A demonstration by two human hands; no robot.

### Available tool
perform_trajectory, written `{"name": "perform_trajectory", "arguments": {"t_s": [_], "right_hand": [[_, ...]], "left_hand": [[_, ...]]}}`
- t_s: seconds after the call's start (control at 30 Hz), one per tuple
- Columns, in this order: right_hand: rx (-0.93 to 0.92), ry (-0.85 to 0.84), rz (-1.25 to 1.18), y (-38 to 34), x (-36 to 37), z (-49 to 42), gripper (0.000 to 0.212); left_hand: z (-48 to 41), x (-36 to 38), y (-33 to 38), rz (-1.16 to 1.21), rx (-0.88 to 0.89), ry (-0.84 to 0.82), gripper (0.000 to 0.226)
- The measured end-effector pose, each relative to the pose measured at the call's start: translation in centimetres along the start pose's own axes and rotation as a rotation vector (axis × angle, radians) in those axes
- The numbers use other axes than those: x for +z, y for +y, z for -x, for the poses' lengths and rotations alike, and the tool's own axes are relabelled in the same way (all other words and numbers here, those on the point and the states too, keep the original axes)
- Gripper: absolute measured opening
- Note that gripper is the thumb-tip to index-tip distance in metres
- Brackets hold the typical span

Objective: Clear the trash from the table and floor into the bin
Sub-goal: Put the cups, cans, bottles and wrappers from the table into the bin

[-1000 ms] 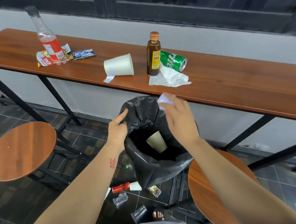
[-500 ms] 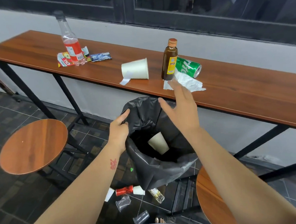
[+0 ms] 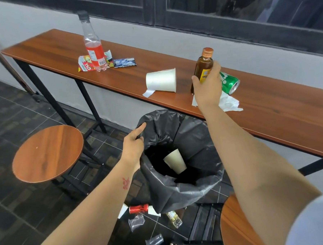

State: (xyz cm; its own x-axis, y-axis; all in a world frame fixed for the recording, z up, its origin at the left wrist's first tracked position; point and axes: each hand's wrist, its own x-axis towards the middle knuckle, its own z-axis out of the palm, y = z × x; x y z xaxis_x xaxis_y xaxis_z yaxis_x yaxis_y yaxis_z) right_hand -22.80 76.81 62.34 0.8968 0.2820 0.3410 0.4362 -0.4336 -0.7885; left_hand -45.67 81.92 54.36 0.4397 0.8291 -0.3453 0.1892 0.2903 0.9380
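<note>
Looked down on a long brown table (image 3: pixel 268 113) by a grey wall. Saw bare tabletop at both ends, with the trash bunched in the middle. Found open floor at far left, then one round stool (image 3: pixel 46 152) close by.

Counted on the table, left to right:
- one plastic bottle (image 3: pixel 94 49) with red drink, standing up
- one red-yellow wrapper (image 3: pixel 83 64) and one blue wrapper (image 3: pixel 124 62) beside it
- one white paper cup (image 3: pixel 162 80) on its side, near the front edge
- one brown bottle (image 3: pixel 203 64), upright
- one green can (image 3: pixel 229 82) on its side
- one crumpled tissue (image 3: pixel 229 103) right at the front edge

Found the bin (image 3: pixel 188 188) below that front edge, between the two stools, with one cup inside (image 3: pixel 175 163). Gripped its black bag rim with the left hand (image 3: pixel 133 144), pointer finger straight, other fingers curled on the plastic. Wrapped the right hand (image 3: pixel 208 86), fingers and thumb, round the brown bottle. Saw the second stool (image 3: pixel 235 227) tight against the bin's right side.

Spotted on the floor under the bin: one red can (image 3: pixel 138 208), two clear cups (image 3: pixel 137 222), one small bottle (image 3: pixel 174 219).
</note>
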Motion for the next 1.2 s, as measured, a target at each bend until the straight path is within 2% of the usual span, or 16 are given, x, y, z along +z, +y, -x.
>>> {"name": "perform_trajectory", "arguments": {"t_s": [0.17, 0.33, 0.43, 0.67, 0.8, 0.93, 1.03, 1.2], "right_hand": [[-0.035, 0.018, -0.125, -0.1, -0.8, 0.3, 0.063], [-0.248, 0.082, -0.278, -2.3, -4.0, 4.2, 0.063], [-0.288, -0.113, -0.231, -2.0, -5.3, 9.2, 0.064], [-0.189, -0.752, 0.348, 5.4, -2.4, 16.0, 0.059], [-0.222, -0.907, 0.604, 7.8, -1.2, 17.4, 0.061], [-0.223, -0.971, 0.68, 9.1, -0.6, 18.2, 0.062], [-0.245, -0.984, 0.645, 9.6, -0.1, 18.2, 0.073], [-0.441, -0.779, 0.604, 8.0, -1.1, 16.9, 0.078]], "left_hand": [[0.1, 0.1, 0.3, -0.004, 0.009, -0.003, 0.056], [0.3, 0.1, 0.4, 0.015, 0.018, -0.025, 0.056], [0.4, 0.1, 0.3, 0.018, 0.025, -0.027, 0.055], [2.2, -0.2, 0.6, 0.016, 0.034, -0.065, 0.052], [3.3, -0.8, 0.6, -0.007, 0.049, -0.082, 0.053], [3.9, -1.5, 0.4, -0.032, 0.064, -0.071, 0.052], [3.8, -1.7, 0.4, -0.034, 0.078, -0.04, 0.051], [3.3, -1.7, -0.4, -0.041, 0.056, -0.006, 0.049]]}}
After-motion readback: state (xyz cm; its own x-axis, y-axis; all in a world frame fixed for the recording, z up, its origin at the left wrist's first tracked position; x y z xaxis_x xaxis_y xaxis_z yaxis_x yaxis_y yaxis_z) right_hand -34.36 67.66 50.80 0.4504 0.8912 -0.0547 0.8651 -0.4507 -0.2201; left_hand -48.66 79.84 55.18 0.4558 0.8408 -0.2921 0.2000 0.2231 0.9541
